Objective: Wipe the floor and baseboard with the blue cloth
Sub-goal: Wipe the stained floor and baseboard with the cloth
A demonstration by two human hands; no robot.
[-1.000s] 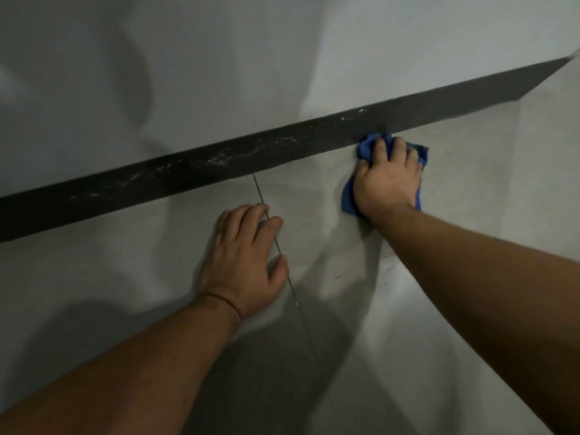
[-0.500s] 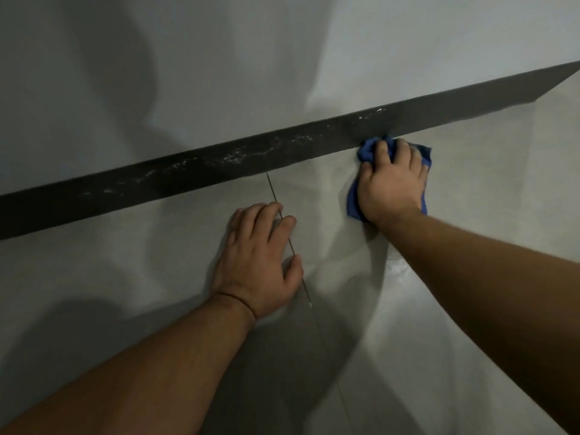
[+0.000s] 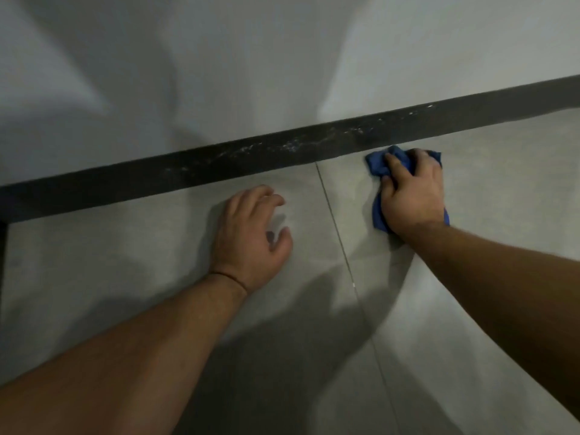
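A crumpled blue cloth [image 3: 376,163] lies on the grey tiled floor [image 3: 125,262] just below the black baseboard [image 3: 219,167], which runs across the view and carries whitish dust streaks. My right hand [image 3: 411,196] presses down on the cloth with its fingers curled over it; blue edges show at the fingertips and beside the wrist. My left hand [image 3: 251,237] rests on the floor to the left of the tile joint, fingers spread and slightly lifted, holding nothing.
A pale grey wall [image 3: 282,58] rises above the baseboard. A thin tile joint [image 3: 335,227] runs from the baseboard toward me between my hands. A dark vertical edge [image 3: 3,246] stands at the far left. My arms cast shadows over the near floor.
My left hand has shifted from the tile joint to its left side and lifted its fingers. The right hand with the cloth has drawn slightly back from the baseboard. The view has swung leftward.
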